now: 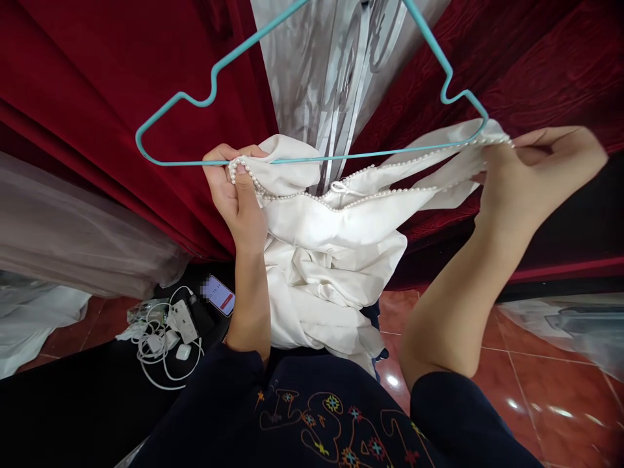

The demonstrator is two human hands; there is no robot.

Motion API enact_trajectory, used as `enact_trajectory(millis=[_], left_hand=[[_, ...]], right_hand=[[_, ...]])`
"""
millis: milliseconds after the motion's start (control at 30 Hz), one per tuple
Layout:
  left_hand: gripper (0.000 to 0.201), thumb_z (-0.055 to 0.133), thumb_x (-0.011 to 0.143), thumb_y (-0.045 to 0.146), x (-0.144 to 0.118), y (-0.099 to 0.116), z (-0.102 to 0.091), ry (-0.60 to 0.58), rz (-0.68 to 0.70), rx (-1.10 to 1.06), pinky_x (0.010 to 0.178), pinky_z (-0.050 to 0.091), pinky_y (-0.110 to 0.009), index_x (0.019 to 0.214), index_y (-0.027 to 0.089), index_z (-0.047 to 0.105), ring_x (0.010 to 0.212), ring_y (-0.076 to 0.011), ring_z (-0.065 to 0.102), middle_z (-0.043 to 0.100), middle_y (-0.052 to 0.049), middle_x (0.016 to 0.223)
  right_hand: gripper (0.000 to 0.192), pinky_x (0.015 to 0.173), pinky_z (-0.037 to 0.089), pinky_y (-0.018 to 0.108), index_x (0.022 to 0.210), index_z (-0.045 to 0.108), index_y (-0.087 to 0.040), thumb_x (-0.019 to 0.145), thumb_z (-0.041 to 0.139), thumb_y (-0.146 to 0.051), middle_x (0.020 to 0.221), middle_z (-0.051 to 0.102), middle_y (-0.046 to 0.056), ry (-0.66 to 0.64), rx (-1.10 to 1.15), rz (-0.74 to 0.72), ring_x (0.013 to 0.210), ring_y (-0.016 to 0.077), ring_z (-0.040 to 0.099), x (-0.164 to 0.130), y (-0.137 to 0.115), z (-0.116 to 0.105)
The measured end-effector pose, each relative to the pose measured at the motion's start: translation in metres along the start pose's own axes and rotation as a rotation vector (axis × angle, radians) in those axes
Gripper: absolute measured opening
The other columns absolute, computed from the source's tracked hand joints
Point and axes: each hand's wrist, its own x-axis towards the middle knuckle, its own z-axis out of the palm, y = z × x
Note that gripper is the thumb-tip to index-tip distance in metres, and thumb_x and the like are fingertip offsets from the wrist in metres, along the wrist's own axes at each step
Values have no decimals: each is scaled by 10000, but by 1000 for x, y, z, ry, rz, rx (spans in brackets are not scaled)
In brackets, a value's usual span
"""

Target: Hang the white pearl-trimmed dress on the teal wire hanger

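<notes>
A white dress with a pearl-beaded neckline lies bunched on my lap, its upper edge stretched between both hands. My left hand is closed on the beaded edge at the left, thumb in front. At the far right my right hand grips the other end of the beaded edge; some of its fingers are hidden behind the cloth. A light-blue hanger is above the dress. Its bottom bar passes my left hand and runs across the cloth, with its right corner at the dress's right side. The hanger's hook is out of view.
Dark red curtains hang on both sides, with grey-white sheer fabric between them. To the left, a phone, white cables and a power strip lie on a black surface. Red tiles cover the floor.
</notes>
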Motion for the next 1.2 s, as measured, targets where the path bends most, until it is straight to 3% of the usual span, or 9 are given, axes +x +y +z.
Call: enact_trajectory(millis=[67, 233, 333, 400, 633, 767, 867, 1033, 1200], left_hand=[[187, 501, 1060, 437, -1, -3, 2, 19, -6, 3, 933, 519, -332, 1053, 256, 457, 942, -198, 651, 647, -43, 974], [306, 522, 1034, 552, -5, -11, 6, 27, -34, 8, 920, 537, -336, 1061, 256, 446, 955, -205, 674, 652, -44, 979], [309, 530, 1031, 550, -6, -11, 6, 9, -42, -2, 920, 542, -349, 1063, 255, 448, 960, -209, 678, 663, -49, 984], [316, 529, 1030, 558, -7, -9, 5, -2, -41, 36, 930, 542, -353, 1065, 253, 458, 971, -209, 680, 665, -50, 1000], [300, 648, 953, 456, -15, -21, -38, 63, 94, 377, 879, 522, -310, 1003, 161, 661, 945, -185, 641, 632, -53, 982], [108, 672, 816, 134, -8, -31, -88, 225, -36, 454, 652, 440, -244, 922, 149, 687, 668, -107, 548, 571, 24, 731], [271, 568, 747, -50, 16, -23, -106, 282, -51, 432, 557, 313, -226, 846, 177, 680, 527, -65, 380, 427, 59, 585], [399, 499, 708, -159, 78, 2, -87, 117, 48, 373, 527, 226, -260, 816, 169, 700, 512, -68, 320, 467, 60, 597], [438, 479, 741, -245, 112, 10, -59, -10, -60, 457, 537, 203, -285, 801, 148, 664, 491, -83, 205, 331, 78, 526]], right_hand=[[295, 502, 321, 188, 691, 573, -140, 592, 670, 121, 605, 538, -53, -75, 98, 59, 532, 63, 545, -19, -19, -7], [154, 600, 446, 229, 921, 636, -163, 792, 719, -148, 790, 639, 13, -366, 350, -87, 688, 105, 645, -59, -80, -7], [271, 741, 513, 277, 1173, 680, -206, 911, 636, -256, 898, 689, 21, -589, 290, -157, 801, 126, 659, -68, -95, 5], [243, 801, 526, 303, 1154, 695, -224, 969, 573, -324, 942, 694, 21, -694, 257, -186, 840, 139, 650, -73, -96, 14], [202, 702, 450, 259, 937, 680, -177, 940, 613, -368, 805, 617, 6, -510, 372, -146, 678, 90, 531, -80, -86, 11], [147, 656, 419, 237, 816, 675, -158, 888, 629, -278, 662, 542, -21, -530, 315, -166, 585, 60, 459, -69, -92, 0], [136, 630, 407, 238, 764, 656, -155, 852, 626, -254, 637, 525, -20, -539, 275, -155, 578, 64, 451, -65, -98, -5], [139, 608, 380, 237, 756, 639, -162, 849, 613, -261, 644, 525, -23, -532, 270, -151, 575, 66, 435, -70, -99, -5], [155, 600, 374, 227, 769, 644, -159, 867, 630, -277, 642, 529, -28, -569, 253, -128, 575, 63, 432, -76, -102, -2]])
